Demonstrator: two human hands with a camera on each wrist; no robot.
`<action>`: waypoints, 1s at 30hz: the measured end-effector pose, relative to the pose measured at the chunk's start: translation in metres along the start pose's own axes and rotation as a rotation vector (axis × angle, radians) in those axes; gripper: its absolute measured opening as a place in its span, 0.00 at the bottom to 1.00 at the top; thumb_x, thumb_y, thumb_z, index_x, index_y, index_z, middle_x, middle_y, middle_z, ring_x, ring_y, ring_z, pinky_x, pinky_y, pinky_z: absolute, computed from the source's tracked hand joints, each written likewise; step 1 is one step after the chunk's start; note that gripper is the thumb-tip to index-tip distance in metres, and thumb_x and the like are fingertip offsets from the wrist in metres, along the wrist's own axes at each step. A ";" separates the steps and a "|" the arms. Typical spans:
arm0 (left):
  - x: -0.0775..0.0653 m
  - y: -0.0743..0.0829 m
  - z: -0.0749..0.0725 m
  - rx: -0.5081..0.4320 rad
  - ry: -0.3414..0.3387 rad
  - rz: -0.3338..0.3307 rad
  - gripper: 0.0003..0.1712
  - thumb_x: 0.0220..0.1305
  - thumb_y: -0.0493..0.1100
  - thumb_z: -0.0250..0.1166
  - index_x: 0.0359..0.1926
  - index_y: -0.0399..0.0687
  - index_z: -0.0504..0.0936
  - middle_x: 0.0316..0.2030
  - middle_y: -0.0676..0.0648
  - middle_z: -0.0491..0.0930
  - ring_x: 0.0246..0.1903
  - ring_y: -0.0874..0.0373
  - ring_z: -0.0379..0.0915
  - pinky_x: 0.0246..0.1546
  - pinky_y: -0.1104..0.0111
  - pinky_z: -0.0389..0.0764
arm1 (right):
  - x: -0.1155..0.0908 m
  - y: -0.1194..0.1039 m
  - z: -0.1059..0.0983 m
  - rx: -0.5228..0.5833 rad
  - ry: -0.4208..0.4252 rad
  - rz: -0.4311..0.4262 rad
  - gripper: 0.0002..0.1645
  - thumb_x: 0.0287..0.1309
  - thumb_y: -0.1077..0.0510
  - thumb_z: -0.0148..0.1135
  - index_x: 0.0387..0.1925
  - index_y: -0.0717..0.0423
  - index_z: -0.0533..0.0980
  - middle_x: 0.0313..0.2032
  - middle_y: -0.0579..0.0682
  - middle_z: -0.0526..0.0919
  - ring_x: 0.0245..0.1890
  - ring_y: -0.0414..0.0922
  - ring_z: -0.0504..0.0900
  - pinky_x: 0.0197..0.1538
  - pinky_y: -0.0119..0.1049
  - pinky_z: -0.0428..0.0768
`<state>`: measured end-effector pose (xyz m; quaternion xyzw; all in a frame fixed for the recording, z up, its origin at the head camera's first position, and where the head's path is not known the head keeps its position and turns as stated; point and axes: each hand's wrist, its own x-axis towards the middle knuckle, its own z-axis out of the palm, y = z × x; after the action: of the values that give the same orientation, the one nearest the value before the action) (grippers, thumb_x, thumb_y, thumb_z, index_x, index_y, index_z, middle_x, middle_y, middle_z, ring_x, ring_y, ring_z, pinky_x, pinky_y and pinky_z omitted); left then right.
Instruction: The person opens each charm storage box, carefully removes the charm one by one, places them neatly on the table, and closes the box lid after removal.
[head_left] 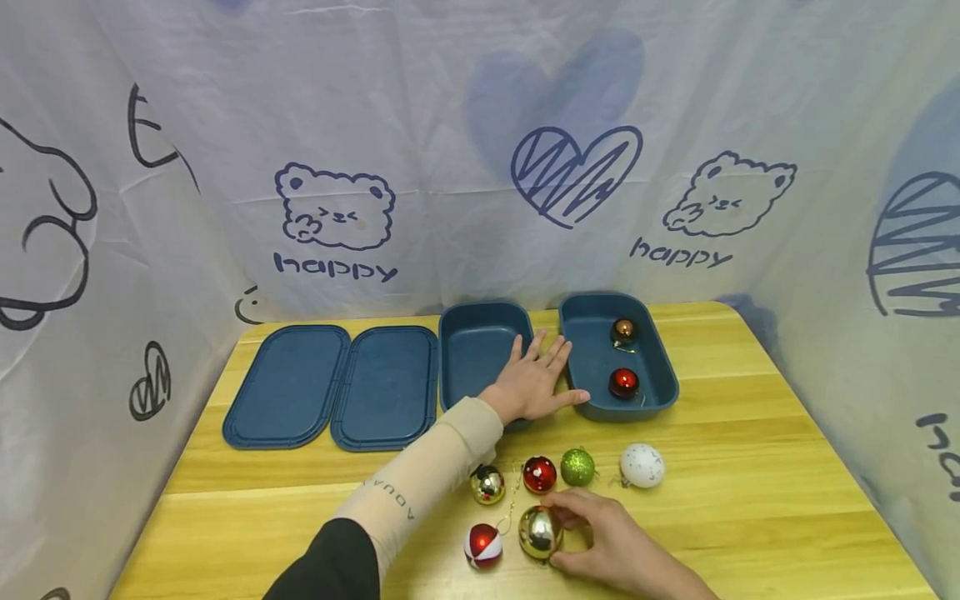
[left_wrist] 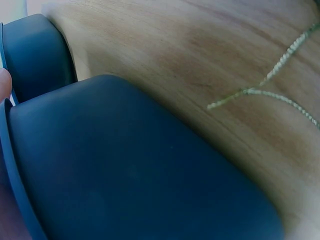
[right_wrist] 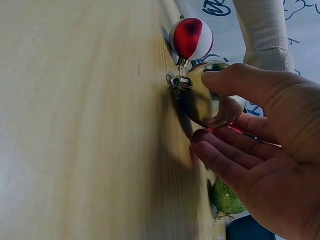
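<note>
My right hand [head_left: 611, 542] holds a large shiny gold bauble [head_left: 538, 533] between thumb and fingers at the table's front; its metal cap shows in the right wrist view. Beside it lie a red-and-white bauble [head_left: 483, 546], a small gold bauble [head_left: 487, 484], a red dotted bauble [head_left: 539, 474], a glittery green bauble [head_left: 577, 467] and a white speckled bauble [head_left: 642, 465]. Fingers spread, my left hand [head_left: 534, 385] reaches across the near right of an empty blue box [head_left: 467, 402] towards a second blue box [head_left: 663, 392], which contains a brown bauble [head_left: 623, 331] and a red bauble [head_left: 624, 382].
Two flat blue lids [head_left: 288, 387] lie side by side on the left of the wooden table [head_left: 757, 467]. A thin gold cord [left_wrist: 280, 65] lies on the wood near the boxes. Behind the table hangs a printed white cloth [head_left: 450, 225].
</note>
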<state>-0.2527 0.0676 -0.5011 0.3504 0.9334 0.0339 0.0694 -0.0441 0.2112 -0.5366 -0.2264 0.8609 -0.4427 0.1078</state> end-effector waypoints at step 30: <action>0.004 -0.001 0.004 -0.007 0.005 0.003 0.57 0.72 0.83 0.34 0.87 0.55 0.39 0.86 0.50 0.39 0.86 0.46 0.26 0.83 0.41 0.33 | 0.007 0.001 -0.082 0.014 0.288 -0.030 0.20 0.64 0.58 0.75 0.56 0.54 0.83 0.51 0.52 0.88 0.49 0.43 0.89 0.55 0.41 0.88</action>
<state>-0.2561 0.0693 -0.5052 0.3514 0.9330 0.0381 0.0683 -0.0819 0.2670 -0.4893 -0.1725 0.8608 -0.4783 -0.0218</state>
